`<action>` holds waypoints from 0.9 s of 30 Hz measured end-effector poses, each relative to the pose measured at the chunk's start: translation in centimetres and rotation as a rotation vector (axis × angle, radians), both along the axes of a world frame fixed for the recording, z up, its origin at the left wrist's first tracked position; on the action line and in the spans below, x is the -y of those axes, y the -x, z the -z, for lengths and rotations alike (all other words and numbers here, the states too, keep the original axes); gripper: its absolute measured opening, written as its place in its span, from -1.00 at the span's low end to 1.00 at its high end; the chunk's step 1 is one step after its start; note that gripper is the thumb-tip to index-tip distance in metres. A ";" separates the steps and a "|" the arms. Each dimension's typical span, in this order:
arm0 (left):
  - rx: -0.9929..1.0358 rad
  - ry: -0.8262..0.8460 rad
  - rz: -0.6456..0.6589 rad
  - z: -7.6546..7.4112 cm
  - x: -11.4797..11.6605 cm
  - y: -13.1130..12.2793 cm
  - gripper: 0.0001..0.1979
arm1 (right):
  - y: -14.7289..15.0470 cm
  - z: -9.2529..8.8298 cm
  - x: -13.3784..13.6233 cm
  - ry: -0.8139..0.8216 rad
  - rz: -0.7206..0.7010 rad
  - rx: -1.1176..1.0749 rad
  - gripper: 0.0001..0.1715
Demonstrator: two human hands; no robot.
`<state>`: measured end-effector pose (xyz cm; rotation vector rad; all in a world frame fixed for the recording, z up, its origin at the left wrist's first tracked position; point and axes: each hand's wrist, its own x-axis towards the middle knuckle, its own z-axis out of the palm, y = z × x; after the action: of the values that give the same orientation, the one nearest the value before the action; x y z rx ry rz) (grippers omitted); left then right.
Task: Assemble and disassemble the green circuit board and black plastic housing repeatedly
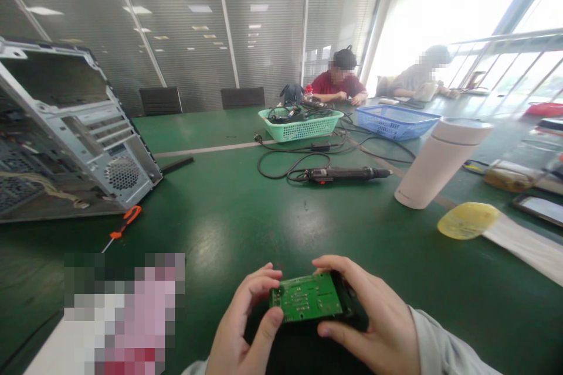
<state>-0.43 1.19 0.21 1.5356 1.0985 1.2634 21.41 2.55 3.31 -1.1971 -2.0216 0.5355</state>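
Observation:
A green circuit board (308, 297) with small solder points faces up, low in front of me over the near part of the table. My left hand (250, 316) grips its left end, thumb on the near edge and fingers on the far edge. Around the right end, where a black part (352, 304) shows beside and beneath the board, my right hand (369, 304) is closed. What lies under the board is mostly hidden by it and by my hands.
An open computer case (127, 173) stands left, near an orange-handled screwdriver (125, 222). Ahead lie a corded electric screwdriver (347, 174), a green basket (303, 127) of cables and a blue basket (391, 123). A tilted-looking tumbler (440, 164) stands right. Two people sit beyond.

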 end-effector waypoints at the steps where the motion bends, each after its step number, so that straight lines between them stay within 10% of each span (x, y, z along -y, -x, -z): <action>1: 0.015 0.015 -0.002 -0.1 0.1 -0.1 -0.83 | 0.0 0.1 0.1 -0.009 0.008 0.008 -0.33; 10: -0.235 -0.193 -0.120 -1.2 0.6 -0.7 -0.59 | 0.2 -1.3 -0.3 -0.114 -0.091 -0.015 -0.66; 15: -0.404 -0.249 -0.033 -1.6 0.4 -0.1 -0.52 | 0.2 -1.5 -0.2 -0.179 -0.165 0.018 -0.42; 21: -0.135 0.121 -0.353 0.3 0.6 0.0 -0.66 | -0.3 -0.6 -0.2 0.022 -0.086 0.011 0.04; 24: 0.019 0.358 -0.557 1.4 -0.1 0.6 -0.67 | -0.6 -0.5 -0.5 0.059 -0.101 0.019 -0.05; 27: 0.119 0.417 -0.471 1.4 -0.8 1.3 -0.69 | -0.8 -0.5 -0.9 0.043 -0.087 0.042 -0.22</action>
<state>-1.77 1.95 -1.19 0.9075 1.5863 1.2998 22.17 3.40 3.77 -1.1591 -2.1145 0.6040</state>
